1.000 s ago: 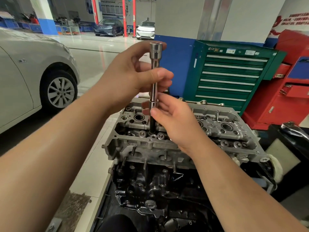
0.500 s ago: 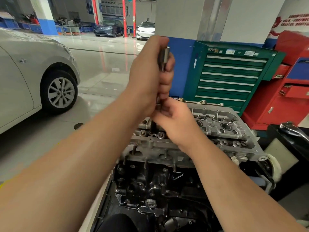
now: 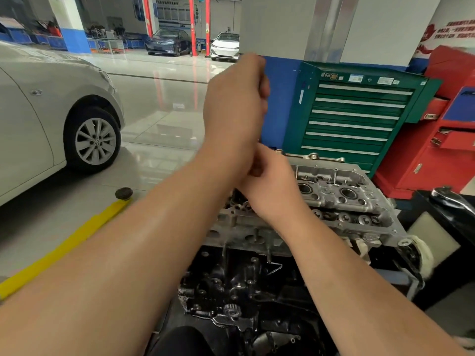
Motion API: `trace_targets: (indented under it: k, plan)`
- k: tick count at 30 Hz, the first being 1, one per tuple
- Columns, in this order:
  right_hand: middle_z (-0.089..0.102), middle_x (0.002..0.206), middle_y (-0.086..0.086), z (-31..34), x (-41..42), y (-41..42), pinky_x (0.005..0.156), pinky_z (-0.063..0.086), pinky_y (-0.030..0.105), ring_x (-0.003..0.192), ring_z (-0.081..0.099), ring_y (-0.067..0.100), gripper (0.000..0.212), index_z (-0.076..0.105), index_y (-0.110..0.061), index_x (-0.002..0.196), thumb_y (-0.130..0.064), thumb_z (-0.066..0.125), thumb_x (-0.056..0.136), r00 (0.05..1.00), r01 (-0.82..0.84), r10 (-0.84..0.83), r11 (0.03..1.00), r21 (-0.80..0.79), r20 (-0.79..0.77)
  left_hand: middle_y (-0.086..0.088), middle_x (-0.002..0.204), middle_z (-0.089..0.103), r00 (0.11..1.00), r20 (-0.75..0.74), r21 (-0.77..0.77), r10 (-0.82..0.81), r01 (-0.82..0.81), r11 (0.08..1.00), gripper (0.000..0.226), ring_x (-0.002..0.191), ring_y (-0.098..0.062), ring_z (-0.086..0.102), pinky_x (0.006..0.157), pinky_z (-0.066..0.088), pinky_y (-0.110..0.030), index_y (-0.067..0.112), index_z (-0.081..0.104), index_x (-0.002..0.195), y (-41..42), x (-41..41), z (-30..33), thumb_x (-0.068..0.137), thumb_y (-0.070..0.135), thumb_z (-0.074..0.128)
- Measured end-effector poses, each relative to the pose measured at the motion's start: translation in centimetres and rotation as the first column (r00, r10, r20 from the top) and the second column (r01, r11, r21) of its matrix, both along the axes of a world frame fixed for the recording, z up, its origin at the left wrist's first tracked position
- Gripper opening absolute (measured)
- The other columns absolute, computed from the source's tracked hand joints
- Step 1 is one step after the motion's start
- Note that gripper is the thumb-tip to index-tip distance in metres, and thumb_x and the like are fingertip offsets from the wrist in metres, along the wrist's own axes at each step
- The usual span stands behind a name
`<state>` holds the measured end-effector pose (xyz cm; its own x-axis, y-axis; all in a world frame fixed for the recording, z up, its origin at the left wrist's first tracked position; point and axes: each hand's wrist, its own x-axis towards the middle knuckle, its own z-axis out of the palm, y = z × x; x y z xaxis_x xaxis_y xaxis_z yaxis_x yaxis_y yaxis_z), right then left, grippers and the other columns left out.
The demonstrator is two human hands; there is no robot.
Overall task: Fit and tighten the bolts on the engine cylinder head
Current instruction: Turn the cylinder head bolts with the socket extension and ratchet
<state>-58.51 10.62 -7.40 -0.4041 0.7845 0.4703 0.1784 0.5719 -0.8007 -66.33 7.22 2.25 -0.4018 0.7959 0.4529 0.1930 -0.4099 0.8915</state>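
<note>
Cylinder head (image 3: 341, 199): bare aluminium casting seated on top of the dark engine block (image 3: 241, 286), centre-right of the view, with round bores and valve gear visible along its upper face. Its left end is covered by the two hands.

Right hand (image 3: 272, 191): low, directly over the left end of the cylinder head, back of the hand toward the camera, fingers curled inward. What they grip is hidden behind the hand and cannot be told.

Left hand (image 3: 235, 104): raised above the right hand and touching it at the wrist, closed into a fist with the fingers curled tight. Motion blur softens its outline; no tool shaft shows between the fingers, so whether the fist holds anything cannot be told. Both forearms run in from the lower edge of the view and cross over the engine block.

Surroundings: a green tool cabinet (image 3: 359, 116) with pale drawer pulls stands just behind the cylinder head; a red cabinet (image 3: 442, 150) stands beside it at the right. A white cloth (image 3: 421, 255) lies near the right end of the cylinder head. A silver car (image 3: 38, 111) is parked at left on the glossy floor (image 3: 154, 124), with a yellow bar (image 3: 64, 247) lying on the floor near it. Two further cars (image 3: 223, 46) stand in the distance.
</note>
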Motion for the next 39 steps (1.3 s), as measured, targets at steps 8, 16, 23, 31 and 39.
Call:
trace_targets:
  k: [8,16,23,31,39]
  plan:
    - [0.076,0.084,-0.015,-0.3,0.5,0.4,0.080,0.060,0.034,0.077,0.071,0.003,0.022,0.070,-0.034,0.092,-0.036,0.082,0.073,0.991,-0.021,0.006,0.993,-0.116,-0.133,-0.008,0.058,0.055,0.965,0.195,-0.103,-0.175,0.198,0.975,0.035,0.051,-0.024,0.047,0.056,0.042,-0.033,0.011,0.061,0.082,-0.1,-1.6,0.8,0.103,0.037,0.053]
    - [0.074,0.087,-0.010,-0.1,0.3,-0.4,0.071,0.058,0.042,0.077,0.070,0.015,0.023,0.067,-0.030,0.095,-0.047,0.061,0.080,0.997,-0.014,0.011,0.999,-0.041,-0.070,0.006,0.047,0.032,0.947,0.231,-0.068,-0.225,0.246,0.967,0.038,0.044,-0.019,0.020,0.050,0.021,-0.030,0.023,0.047,0.056,0.5,-0.8,0.5,0.093,0.033,0.049]
    - [0.078,0.094,-0.008,-0.1,0.6,0.4,0.087,0.060,0.037,0.087,0.076,0.010,0.023,0.072,-0.029,0.102,-0.020,0.079,0.082,0.979,-0.102,0.078,0.987,-0.124,-0.189,-0.008,0.054,0.051,0.881,0.258,-0.156,-0.396,0.442,0.883,0.035,0.047,-0.023,0.043,0.056,0.040,-0.031,0.012,0.059,0.092,0.8,-3.1,1.6,0.103,0.044,0.049]
    - [0.071,0.082,-0.018,0.1,0.4,-0.2,0.068,0.054,0.034,0.074,0.066,0.004,0.025,0.066,-0.030,0.088,-0.051,0.068,0.074,0.998,0.019,-0.021,0.999,-0.040,-0.061,0.001,0.051,0.031,0.972,0.166,-0.085,-0.168,0.184,0.979,0.046,0.046,-0.020,0.023,0.049,0.023,-0.030,0.022,0.045,0.057,0.7,-0.4,0.7,0.096,0.042,0.058]
    - [0.078,0.088,-0.009,0.1,0.7,0.0,0.077,0.060,0.034,0.077,0.074,0.007,0.023,0.071,-0.025,0.098,-0.022,0.086,0.081,0.991,-0.034,0.015,0.989,-0.143,-0.133,-0.009,0.058,0.054,0.918,0.261,-0.086,-0.300,0.332,0.940,0.040,0.049,-0.024,0.048,0.055,0.046,-0.032,0.013,0.061,0.081,0.9,-2.8,1.4,0.101,0.047,0.056]
